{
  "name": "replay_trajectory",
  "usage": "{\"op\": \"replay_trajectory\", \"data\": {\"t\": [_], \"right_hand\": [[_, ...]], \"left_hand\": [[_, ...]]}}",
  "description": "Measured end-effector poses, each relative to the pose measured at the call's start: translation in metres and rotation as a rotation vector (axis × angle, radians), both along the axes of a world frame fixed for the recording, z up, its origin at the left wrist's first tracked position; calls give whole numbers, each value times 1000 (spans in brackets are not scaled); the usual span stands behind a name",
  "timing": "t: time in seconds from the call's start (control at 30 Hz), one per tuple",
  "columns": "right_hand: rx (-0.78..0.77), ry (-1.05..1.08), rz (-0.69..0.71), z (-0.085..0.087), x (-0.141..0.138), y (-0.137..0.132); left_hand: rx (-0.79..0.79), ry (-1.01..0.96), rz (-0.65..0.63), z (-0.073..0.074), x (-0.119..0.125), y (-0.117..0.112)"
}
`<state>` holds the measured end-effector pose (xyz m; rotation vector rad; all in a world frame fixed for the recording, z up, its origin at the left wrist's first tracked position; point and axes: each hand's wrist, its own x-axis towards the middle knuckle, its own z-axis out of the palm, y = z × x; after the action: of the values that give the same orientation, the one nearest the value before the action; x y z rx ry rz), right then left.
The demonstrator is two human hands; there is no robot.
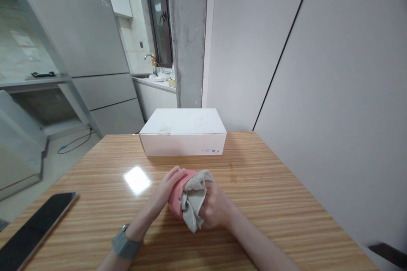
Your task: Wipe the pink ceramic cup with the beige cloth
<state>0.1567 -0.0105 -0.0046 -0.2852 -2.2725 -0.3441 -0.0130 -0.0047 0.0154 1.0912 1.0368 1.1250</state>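
Observation:
A pink rounded object, perhaps a bowl or cup [176, 202], is held on its side just above or on the wooden table. My left hand [171, 181] wraps round its left side, fingers over the far edge; a grey band circles that wrist. Bunched in my right hand [216, 205] is a grey-beige cloth [194, 197], pressed against the side of the pink object that faces right. The cloth covers much of that side, so its opening and inside cannot be made out. Some fingers of my right hand are hidden behind the cloth.
A white box [182, 144] stands at the table's far edge. At the left front lies a dark phone [34, 228]. White wall panels [333, 93] run along the right. Behind are a refrigerator [79, 29], a sink tap [151, 61] and a cable on the floor [76, 142].

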Motion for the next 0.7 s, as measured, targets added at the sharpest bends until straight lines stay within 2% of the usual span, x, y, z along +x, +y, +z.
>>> {"op": "replay_trajectory", "data": {"t": [0.17, 0.4, 0.57, 0.7], "right_hand": [[-106, -29, -49, -5, 2, -2], [-259, 94, -121, -2, 11, 1], [-280, 213, -182, 0, 18, -2], [-199, 201, -219, -2, 19, -1]], "left_hand": [[59, 125, -123, 9, -4, -2], [140, 226, -63, 6, 4, -7], [112, 109, -271, 3, 2, -14], [44, -125, -398, -1, -1, -13]]}}
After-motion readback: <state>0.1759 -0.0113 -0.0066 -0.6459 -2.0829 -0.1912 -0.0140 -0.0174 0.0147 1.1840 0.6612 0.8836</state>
